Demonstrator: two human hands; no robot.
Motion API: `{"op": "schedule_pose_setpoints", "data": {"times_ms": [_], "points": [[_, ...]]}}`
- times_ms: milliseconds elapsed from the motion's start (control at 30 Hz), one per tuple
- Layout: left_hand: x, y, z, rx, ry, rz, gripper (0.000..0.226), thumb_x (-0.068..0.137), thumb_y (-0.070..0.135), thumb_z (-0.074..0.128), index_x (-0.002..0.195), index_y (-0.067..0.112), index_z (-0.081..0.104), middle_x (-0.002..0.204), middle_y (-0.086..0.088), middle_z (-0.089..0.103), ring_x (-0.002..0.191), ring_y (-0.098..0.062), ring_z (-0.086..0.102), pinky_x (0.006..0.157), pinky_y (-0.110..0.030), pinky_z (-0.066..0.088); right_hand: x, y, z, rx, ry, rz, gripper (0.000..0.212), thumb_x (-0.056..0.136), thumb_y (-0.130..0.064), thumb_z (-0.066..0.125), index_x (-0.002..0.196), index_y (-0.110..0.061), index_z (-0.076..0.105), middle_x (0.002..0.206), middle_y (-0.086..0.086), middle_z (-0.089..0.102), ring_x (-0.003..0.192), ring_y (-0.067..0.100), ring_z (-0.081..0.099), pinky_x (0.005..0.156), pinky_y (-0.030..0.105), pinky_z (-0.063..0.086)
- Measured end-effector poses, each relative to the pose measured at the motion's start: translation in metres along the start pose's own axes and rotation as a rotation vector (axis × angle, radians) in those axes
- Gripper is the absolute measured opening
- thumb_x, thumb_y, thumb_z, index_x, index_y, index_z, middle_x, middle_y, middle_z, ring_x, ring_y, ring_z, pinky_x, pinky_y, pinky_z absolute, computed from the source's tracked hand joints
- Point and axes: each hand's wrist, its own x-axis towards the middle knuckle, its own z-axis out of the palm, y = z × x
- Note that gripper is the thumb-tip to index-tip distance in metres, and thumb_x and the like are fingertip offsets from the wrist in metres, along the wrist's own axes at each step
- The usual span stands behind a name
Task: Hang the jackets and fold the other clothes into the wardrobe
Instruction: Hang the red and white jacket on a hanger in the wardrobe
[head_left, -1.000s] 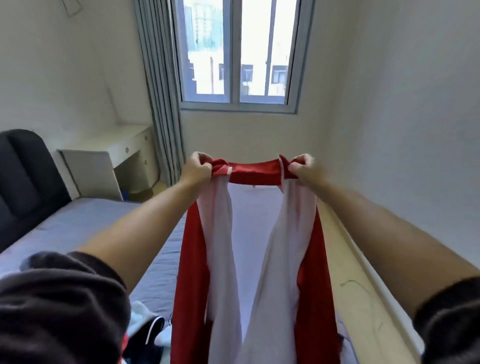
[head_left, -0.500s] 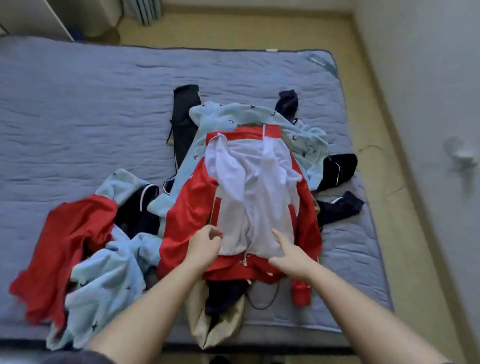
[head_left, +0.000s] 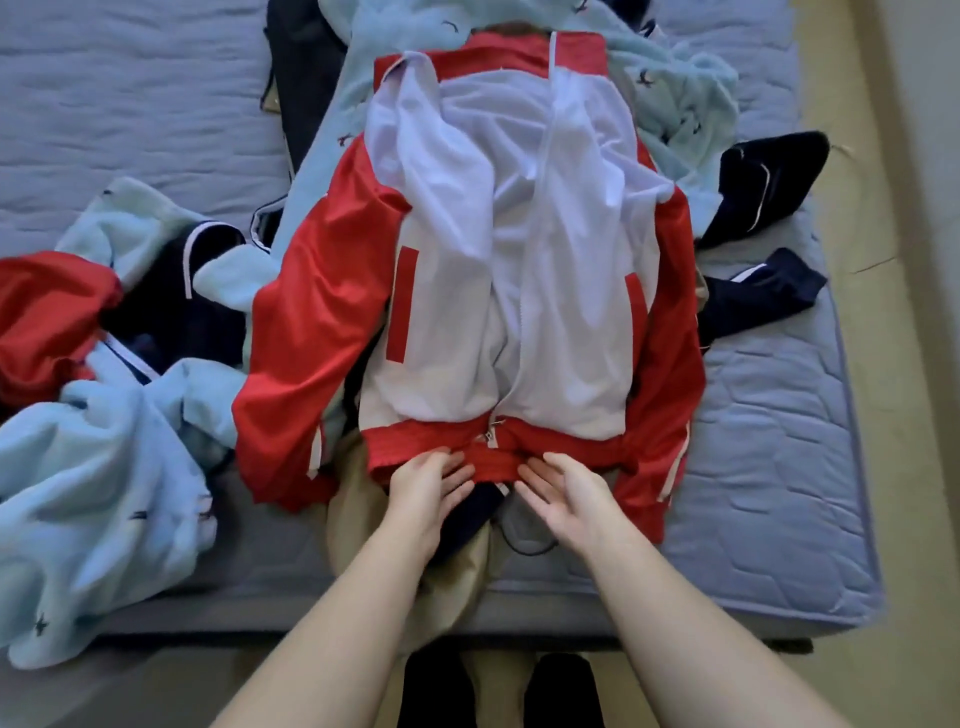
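Both hands lay flat with straight, relaxed fingers, holding nothing: the left hand (head_left: 426, 488) rested its fingertips on the red ribbed hem (head_left: 415, 447) of the jacket (head_left: 519, 260), and the right hand (head_left: 569, 493) touched the same hem just beside it, a narrow gap between the two. The near edge of the mattress (head_left: 769, 467) ran under the forearms. Out past the right hand was a bare stretch of quilted grey-blue mattress, then its rounded corner and the yellowish floor (head_left: 893, 364). Out past the left hand the room was taken up by a heaped light-blue fleece (head_left: 104, 467), soft and nubbly with small dark motifs, and a crumpled red garment (head_left: 47, 322) beyond it. Navy pieces with white piping (head_left: 763, 176) lay far ahead and to the right of the right hand. Under both palms a beige garment (head_left: 358, 519) hung over the mattress edge, with a thin black cord (head_left: 524, 545) looping beside the right hand. The jacket stretched away from the fingertips on top of the pile, front up, smooth and slightly shiny: white body panels wrinkled in long folds, red sleeves down each side, red collar at the far end, a white zip (head_left: 530, 291) closed along the middle.
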Motion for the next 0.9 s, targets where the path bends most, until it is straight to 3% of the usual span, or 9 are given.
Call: {"op": "schedule_pose_setpoints", "data": {"times_ms": [133,267,400,533,633,800,900], "points": [[0.021,-0.009,0.011,-0.173,0.060,-0.091,0.009,0.094,0.010,0.055,0.099,0.002,0.057,0.096,-0.015,0.064,0.088,-0.027,0.064,0.077,-0.034,0.050,0.031,0.008,0.014,0.195,0.003,0.061,0.004,0.094,-0.008,0.054,0.094,-0.006,0.057,0.108,0.011,0.058,0.089,0.021,0.060,0.070,0.031,0.050],[0.026,-0.010,0.014,-0.215,0.023,-0.019,0.012,0.092,0.015,0.061,0.099,0.006,0.061,0.100,-0.013,0.068,0.090,-0.020,0.067,0.070,-0.029,0.054,0.037,0.012,0.020,0.203,0.026,0.040,0.010,0.088,-0.011,0.063,0.098,-0.009,0.061,0.086,0.002,0.063,0.071,0.011,0.056,0.050,0.020,0.043],[0.023,-0.007,0.016,-0.197,-0.074,0.082,0.013,0.087,0.013,0.066,0.099,0.008,0.065,0.097,-0.008,0.073,0.092,-0.019,0.070,0.077,-0.031,0.056,0.036,0.009,0.018,0.144,-0.057,-0.026,0.011,0.089,-0.014,0.058,0.098,-0.010,0.064,0.086,0.006,0.069,0.073,0.016,0.062,0.057,0.023,0.048],[0.025,-0.002,0.023,0.006,-0.165,0.107,0.009,0.085,0.017,0.068,0.089,0.008,0.068,0.081,-0.003,0.071,0.076,-0.013,0.067,0.065,-0.024,0.049,0.030,0.001,0.011,0.082,-0.194,-0.059,0.012,0.094,-0.020,0.054,0.090,-0.011,0.061,0.072,0.002,0.066,0.052,0.009,0.054,0.042,0.018,0.036],[0.026,0.001,0.030,0.128,-0.157,0.106,0.011,0.084,0.019,0.070,0.083,0.008,0.069,0.067,0.000,0.065,0.062,-0.011,0.060,0.059,-0.023,0.046,0.016,-0.006,0.000,-0.020,-0.343,-0.090,0.006,0.075,-0.017,0.070,0.075,-0.011,0.072,0.074,0.002,0.064,0.058,0.007,0.054,0.046,0.016,0.039],[0.014,0.008,0.035,-0.048,-0.357,0.105,0.023,0.096,0.011,0.046,0.101,-0.001,0.065,0.095,-0.016,0.071,0.090,-0.026,0.069,0.082,-0.035,0.056,-0.009,-0.017,-0.019,-0.054,-0.454,-0.102,0.020,0.052,-0.021,0.084,0.067,-0.010,0.076,0.072,0.003,0.068,0.068,0.010,0.068,0.055,0.018,0.053],[0.007,0.005,0.035,-0.084,-0.409,0.112,0.013,0.093,0.011,0.054,0.092,0.006,0.066,0.081,-0.007,0.072,0.075,-0.016,0.069,0.068,-0.025,0.056,-0.014,-0.017,-0.026,-0.100,-0.472,-0.188,0.041,0.041,-0.037,0.095,0.068,-0.015,0.074,0.068,0.000,0.066,0.061,0.007,0.061,0.055,0.018,0.049]]}}
